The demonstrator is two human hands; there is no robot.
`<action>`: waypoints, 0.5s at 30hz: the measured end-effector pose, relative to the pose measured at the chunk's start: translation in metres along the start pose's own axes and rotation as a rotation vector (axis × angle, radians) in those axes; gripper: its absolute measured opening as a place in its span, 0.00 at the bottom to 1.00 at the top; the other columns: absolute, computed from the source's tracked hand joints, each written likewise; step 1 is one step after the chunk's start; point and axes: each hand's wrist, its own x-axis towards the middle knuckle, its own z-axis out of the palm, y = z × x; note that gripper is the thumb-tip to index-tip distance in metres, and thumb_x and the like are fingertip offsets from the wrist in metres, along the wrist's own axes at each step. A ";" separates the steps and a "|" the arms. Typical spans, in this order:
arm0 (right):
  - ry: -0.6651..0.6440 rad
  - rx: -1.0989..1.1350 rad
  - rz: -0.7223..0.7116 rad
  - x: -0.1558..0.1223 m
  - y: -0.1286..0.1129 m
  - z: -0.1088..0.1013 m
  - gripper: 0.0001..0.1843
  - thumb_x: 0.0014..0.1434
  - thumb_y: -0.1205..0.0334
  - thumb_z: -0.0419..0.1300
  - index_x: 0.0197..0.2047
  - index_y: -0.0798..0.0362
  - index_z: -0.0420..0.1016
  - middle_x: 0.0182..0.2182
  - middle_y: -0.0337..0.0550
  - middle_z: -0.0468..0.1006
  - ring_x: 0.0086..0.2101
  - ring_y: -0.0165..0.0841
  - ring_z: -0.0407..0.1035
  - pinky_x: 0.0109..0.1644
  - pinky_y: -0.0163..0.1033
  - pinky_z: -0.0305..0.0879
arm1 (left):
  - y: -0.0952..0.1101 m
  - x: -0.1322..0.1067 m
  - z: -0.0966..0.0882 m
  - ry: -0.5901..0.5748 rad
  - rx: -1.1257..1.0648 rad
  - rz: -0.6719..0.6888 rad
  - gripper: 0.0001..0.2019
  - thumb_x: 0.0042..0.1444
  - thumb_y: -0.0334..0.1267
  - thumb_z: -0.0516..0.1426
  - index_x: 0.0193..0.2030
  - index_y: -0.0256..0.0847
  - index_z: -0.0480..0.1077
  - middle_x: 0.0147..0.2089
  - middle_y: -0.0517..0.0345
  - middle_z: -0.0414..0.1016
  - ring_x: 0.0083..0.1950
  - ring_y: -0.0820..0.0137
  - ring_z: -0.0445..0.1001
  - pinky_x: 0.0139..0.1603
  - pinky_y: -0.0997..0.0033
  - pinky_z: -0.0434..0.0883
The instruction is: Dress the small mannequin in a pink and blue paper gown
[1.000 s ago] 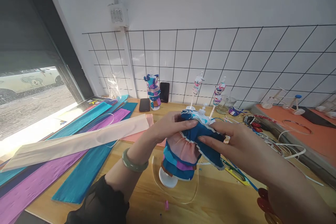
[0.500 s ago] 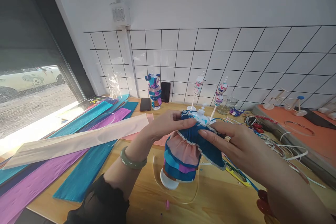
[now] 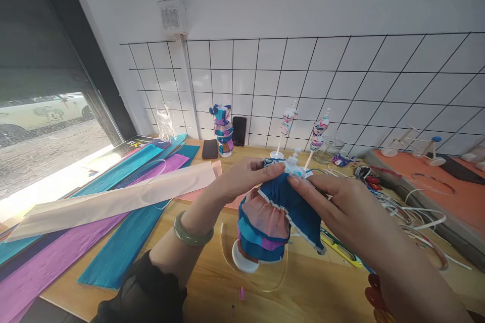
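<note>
At the view's five o'clock, the small mannequin (image 3: 264, 220) tilts toward one; the left hand (image 3: 246, 176) at its ten and right hand (image 3: 333, 196) at its three pinch dark blue fabric (image 3: 300, 212) against it.

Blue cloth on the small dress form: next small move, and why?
Perhaps ease the blue cloth further around the dress form: left hand and right hand hold the cloth's upper edge, while its lower corner flares out past the pink ruffle.
</note>
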 end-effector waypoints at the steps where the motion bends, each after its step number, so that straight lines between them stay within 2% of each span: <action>1: 0.005 0.000 0.014 -0.001 0.000 0.000 0.30 0.65 0.39 0.46 0.19 0.51 0.60 0.15 0.34 0.62 0.19 0.27 0.55 0.23 0.35 0.51 | 0.000 0.000 0.000 0.004 0.012 0.004 0.24 0.52 0.59 0.59 0.32 0.35 0.74 0.32 0.57 0.74 0.37 0.71 0.70 0.46 0.67 0.67; 5: 0.023 -0.015 0.055 -0.003 -0.002 0.001 0.31 0.65 0.39 0.46 0.18 0.51 0.61 0.14 0.34 0.62 0.18 0.27 0.54 0.23 0.35 0.50 | 0.001 -0.002 0.001 -0.035 -0.024 0.023 0.21 0.50 0.56 0.62 0.34 0.36 0.75 0.34 0.57 0.75 0.37 0.71 0.71 0.44 0.68 0.68; 8: 0.039 -0.027 0.058 -0.003 -0.001 0.002 0.30 0.65 0.40 0.47 0.18 0.50 0.61 0.14 0.34 0.62 0.18 0.27 0.54 0.23 0.36 0.49 | 0.001 -0.001 0.002 -0.107 -0.112 0.006 0.20 0.44 0.48 0.68 0.39 0.37 0.75 0.37 0.58 0.76 0.38 0.71 0.72 0.44 0.68 0.69; 11: 0.030 -0.025 0.047 -0.001 0.000 0.002 0.31 0.65 0.40 0.47 0.17 0.50 0.60 0.13 0.34 0.61 0.18 0.27 0.54 0.22 0.36 0.49 | 0.001 -0.001 0.004 -0.116 -0.140 -0.003 0.18 0.43 0.42 0.69 0.40 0.37 0.75 0.38 0.58 0.76 0.40 0.71 0.73 0.45 0.68 0.70; 15: -0.002 0.011 0.051 0.001 0.002 0.001 0.31 0.64 0.39 0.46 0.16 0.50 0.58 0.13 0.34 0.61 0.17 0.27 0.54 0.21 0.35 0.48 | 0.000 0.000 0.003 -0.089 -0.081 -0.010 0.18 0.46 0.48 0.67 0.38 0.37 0.74 0.36 0.58 0.75 0.38 0.72 0.72 0.43 0.69 0.69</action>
